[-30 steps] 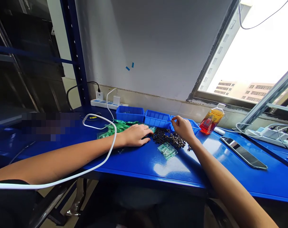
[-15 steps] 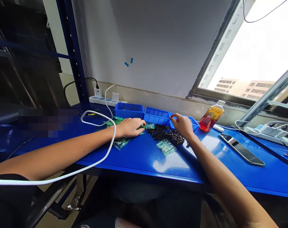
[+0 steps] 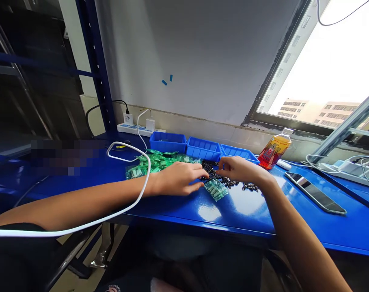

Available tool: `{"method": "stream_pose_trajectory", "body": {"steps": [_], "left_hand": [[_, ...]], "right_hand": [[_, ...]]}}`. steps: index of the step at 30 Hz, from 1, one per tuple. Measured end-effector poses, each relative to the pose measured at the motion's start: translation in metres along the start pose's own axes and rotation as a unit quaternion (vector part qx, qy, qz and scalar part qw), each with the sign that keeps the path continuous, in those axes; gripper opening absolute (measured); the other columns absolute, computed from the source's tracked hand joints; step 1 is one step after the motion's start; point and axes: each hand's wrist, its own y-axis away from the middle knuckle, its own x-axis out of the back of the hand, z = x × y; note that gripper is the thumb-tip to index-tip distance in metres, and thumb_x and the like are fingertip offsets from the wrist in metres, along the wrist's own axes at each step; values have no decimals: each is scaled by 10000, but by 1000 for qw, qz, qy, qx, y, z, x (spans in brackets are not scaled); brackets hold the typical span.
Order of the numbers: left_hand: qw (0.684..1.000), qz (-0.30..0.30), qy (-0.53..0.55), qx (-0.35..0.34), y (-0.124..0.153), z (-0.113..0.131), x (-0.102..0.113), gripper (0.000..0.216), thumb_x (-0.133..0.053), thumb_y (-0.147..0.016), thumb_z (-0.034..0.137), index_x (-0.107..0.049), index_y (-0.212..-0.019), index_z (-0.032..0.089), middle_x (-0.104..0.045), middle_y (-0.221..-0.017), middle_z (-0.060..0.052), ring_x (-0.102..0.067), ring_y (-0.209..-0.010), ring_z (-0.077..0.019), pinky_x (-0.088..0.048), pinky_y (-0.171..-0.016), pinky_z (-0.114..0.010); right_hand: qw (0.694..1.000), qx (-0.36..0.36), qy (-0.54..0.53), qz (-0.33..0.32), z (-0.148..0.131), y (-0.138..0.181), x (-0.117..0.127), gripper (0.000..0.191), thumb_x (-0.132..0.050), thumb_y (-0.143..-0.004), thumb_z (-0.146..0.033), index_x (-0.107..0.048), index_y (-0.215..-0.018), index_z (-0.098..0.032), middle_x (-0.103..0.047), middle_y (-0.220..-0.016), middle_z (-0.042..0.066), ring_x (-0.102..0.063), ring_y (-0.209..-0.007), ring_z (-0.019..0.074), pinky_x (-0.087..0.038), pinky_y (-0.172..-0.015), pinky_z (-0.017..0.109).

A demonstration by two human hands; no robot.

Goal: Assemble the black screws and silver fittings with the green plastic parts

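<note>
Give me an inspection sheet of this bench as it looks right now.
Surface: blue table, glossy.
Job's things: dark screws in a loose pile; green bags heaped; one small bag apart.
Clutter: three blue bins, drink bottle, phone.
Hands: left hand and right hand at the screws; grip cannot be told.
Cables: white cable over left forearm; power strip.
Surroundings: grey wall, window, blue rack.
</note>
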Motion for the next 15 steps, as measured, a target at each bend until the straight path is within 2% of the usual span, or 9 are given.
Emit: {"method": "stream_pose_trajectory", "body": {"steps": [2,3,5,9,15], "left_hand": [[999,-27,-4,-40,2,10,-4,316,-473,-871,316,-540,-1159,206,-612,-1037,-56,-610,-861,-181,-464,-652,-246],[998,-37,-6,-49,2,12,-6,323,-480,-869,323,-537,-1164,207,-607,-1041,-59,-605,-869,-186,-466,-652,-249],[998,-46,-9,-49,1,11,-8,328,-486,-867,343,-538,-1159,203,-598,-1044,-66,-594,-895,-198,-472,-678,-262],[998,-54,-12,-4,-2,-6,-9,287,-483,-870,353,-574,-1093,198,-584,-1029,-63,-583,-909,-205,-464,-724,-277],[997,-73,-25,7,-4,-14,-7,290,-465,-877,337,-573,-1102,189,-570,-1060,-71,-578,-917,-201,-456,-732,-272]], "right_hand": [[996,-11,-32,-87,-6,9,2,194,-611,-753,-358,-602,-877,-209,-622,-650,-17,-523,-509,104,-334,-451,208],[994,-13,-38,-104,-8,11,2,231,-627,-742,-364,-595,-910,-208,-620,-651,-17,-525,-509,107,-337,-444,209],[994,-12,-26,-108,-11,12,-2,288,-654,-719,-373,-592,-942,-203,-610,-636,-13,-526,-513,117,-337,-444,216],[995,16,-7,-94,-14,6,-9,334,-663,-715,-341,-584,-1010,-206,-611,-652,-6,-536,-558,130,-341,-474,221],[995,52,-13,-79,-22,4,-12,372,-555,-762,-158,-531,-1130,-210,-598,-673,-12,-499,-553,112,-335,-494,203]]}}
